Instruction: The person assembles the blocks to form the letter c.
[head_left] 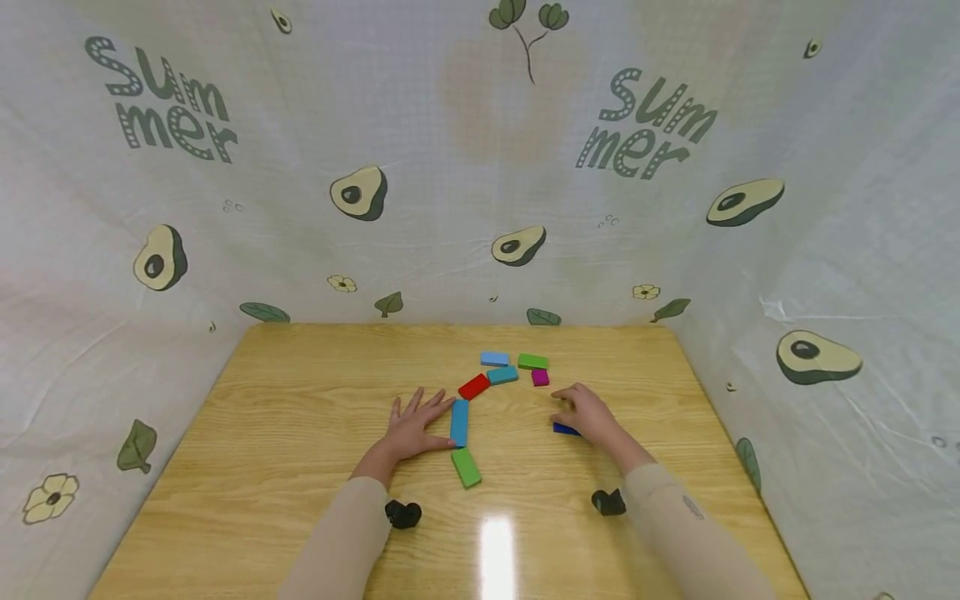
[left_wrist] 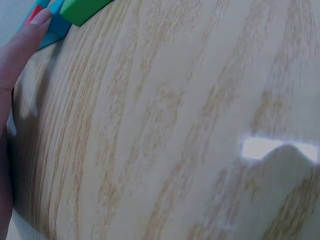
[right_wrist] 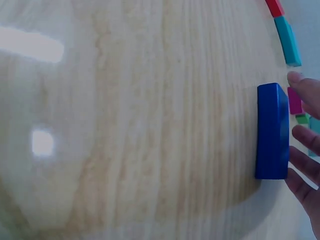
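My left hand (head_left: pixel 411 432) lies spread on the table, with its index fingertip and thumb tip right at the two ends of a light blue block (head_left: pixel 459 423). In the left wrist view its thumb overlaps that block (left_wrist: pixel 58 22). A green block (left_wrist: pixel 82 9) lies at the near end of it, and a red block (head_left: pixel 474 387) at the far end. My right hand (head_left: pixel 588 417) hovers beside a dark blue block (right_wrist: pixel 272 132), partly covering it in the head view. Its fingers are loosely bent, the lower fingertips close behind the block, and hold nothing.
Beyond the red block lie a teal-blue block (head_left: pixel 502 375), a pale blue block (head_left: pixel 494 358), another green block (head_left: pixel 533 362) and a small magenta block (head_left: pixel 540 377). A patterned cloth (head_left: pixel 450 283) hangs behind and along both sides of the wooden table (head_left: pixel 300 392).
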